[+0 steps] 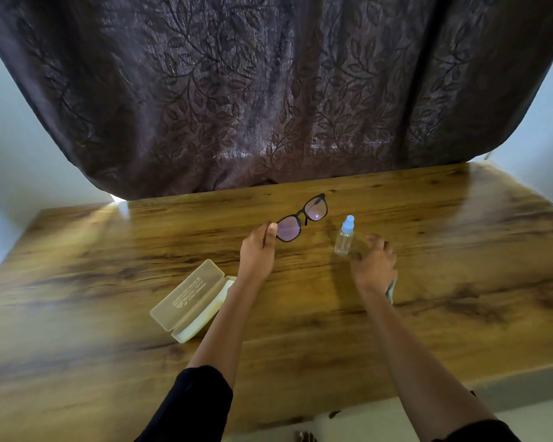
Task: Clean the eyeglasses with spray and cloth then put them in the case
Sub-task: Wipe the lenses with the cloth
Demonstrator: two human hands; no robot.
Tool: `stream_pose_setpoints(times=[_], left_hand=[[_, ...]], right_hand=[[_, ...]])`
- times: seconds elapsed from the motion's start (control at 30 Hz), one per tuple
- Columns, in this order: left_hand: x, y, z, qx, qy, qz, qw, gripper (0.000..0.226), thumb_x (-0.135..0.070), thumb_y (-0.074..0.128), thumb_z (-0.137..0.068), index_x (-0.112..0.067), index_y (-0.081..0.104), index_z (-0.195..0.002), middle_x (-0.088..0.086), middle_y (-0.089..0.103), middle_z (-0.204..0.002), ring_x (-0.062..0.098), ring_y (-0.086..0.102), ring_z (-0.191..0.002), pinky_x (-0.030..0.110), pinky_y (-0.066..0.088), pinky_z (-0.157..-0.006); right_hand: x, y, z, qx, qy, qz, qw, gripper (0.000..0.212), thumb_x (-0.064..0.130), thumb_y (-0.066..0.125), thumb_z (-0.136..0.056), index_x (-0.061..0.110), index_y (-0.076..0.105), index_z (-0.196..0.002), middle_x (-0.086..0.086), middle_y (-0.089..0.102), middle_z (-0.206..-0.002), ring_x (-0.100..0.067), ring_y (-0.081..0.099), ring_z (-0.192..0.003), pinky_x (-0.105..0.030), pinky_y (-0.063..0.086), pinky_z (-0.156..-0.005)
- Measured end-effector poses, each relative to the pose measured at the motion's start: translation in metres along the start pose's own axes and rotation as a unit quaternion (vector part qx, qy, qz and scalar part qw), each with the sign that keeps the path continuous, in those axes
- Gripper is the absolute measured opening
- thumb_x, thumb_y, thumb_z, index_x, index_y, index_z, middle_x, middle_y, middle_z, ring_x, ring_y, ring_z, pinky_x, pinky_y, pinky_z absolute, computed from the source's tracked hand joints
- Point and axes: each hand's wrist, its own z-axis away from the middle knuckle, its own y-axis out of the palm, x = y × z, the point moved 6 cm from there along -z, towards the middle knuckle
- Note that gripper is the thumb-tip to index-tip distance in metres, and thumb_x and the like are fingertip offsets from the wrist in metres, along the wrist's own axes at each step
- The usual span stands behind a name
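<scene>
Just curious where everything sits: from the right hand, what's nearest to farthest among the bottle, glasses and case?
1. Bottle, just left of the right hand.
2. Glasses, farther left, in the left hand.
3. Case, far left, lying open.

We see a dark brown curtain [268,90] with a woven leaf pattern filling the upper part of the view. Its hem hangs down to the far edge of the counter [93,282]. The counter is glossy, wood-grained, warm brown with darker streaks. Pale walls show beside the curtain, one at the left [0,138] and one at the right [549,106]. A bright glare [122,207] lies on the counter under the curtain's lower left corner. Below the near edge a pale floor [364,425] shows.
</scene>
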Motion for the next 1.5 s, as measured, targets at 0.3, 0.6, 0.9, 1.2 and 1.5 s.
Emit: stream_pose_setpoints(times=[0.3,0.6,0.9,1.2,1.5], left_hand=[[0.004,-0.003,0.023,0.027,-0.04,0.061,0.997,0.036,-0.033,0.032,-0.099,-0.017,0.05,-0.072,0.002,0.052,-0.061,0.012,0.051,-0.049,0.026,0.047,-0.047],[0.008,-0.017,0.039,0.023,-0.021,0.057,0.998,0.035,-0.035,0.03,-0.099,-0.023,0.045,-0.069,0.001,0.049,-0.056,0.012,0.047,-0.047,0.03,0.044,-0.052],[0.012,-0.024,0.044,0.041,-0.037,0.097,0.994,0.035,-0.033,0.033,-0.099,-0.02,0.046,-0.069,0.0,0.049,-0.057,0.018,0.051,-0.049,0.032,0.046,-0.049],[0.011,-0.024,0.041,0.034,-0.033,0.095,0.994,0.038,-0.033,0.033,-0.099,-0.017,0.041,-0.065,-0.002,0.044,-0.056,0.014,0.043,-0.049,0.029,0.037,-0.051],[0.008,-0.029,0.041,0.021,-0.007,0.096,0.995,0.035,-0.028,0.034,-0.099,-0.028,0.053,-0.069,-0.006,0.048,-0.055,0.013,0.045,-0.048,0.029,0.037,-0.05]], right_hand=[[-0.037,-0.006,0.027,0.038,0.07,0.084,0.993,0.045,0.016,0.055,-0.083,0.014,0.046,-0.127,-0.012,0.038,-0.136,-0.032,0.031,-0.127,-0.049,0.026,-0.103],[-0.055,-0.004,0.046,0.044,0.036,0.108,0.993,0.043,0.013,0.055,-0.087,0.013,0.049,-0.129,-0.012,0.038,-0.139,-0.033,0.033,-0.124,-0.045,0.04,-0.097],[-0.054,-0.021,0.046,0.005,0.04,0.033,0.999,0.02,0.003,0.059,-0.082,0.007,0.069,-0.098,-0.015,0.065,-0.104,-0.032,0.061,-0.09,-0.034,0.049,-0.078],[0.051,-0.047,0.07,-0.027,-0.09,-0.222,0.971,0.02,0.005,0.069,-0.077,0.009,0.07,-0.097,-0.001,0.07,-0.089,0.007,0.057,-0.062,0.002,0.04,-0.052],[0.126,-0.028,0.113,0.029,-0.326,-0.195,0.925,0.026,0.003,0.067,-0.078,0.011,0.07,-0.103,0.004,0.064,-0.094,0.0,0.055,-0.082,0.0,0.04,-0.073]])
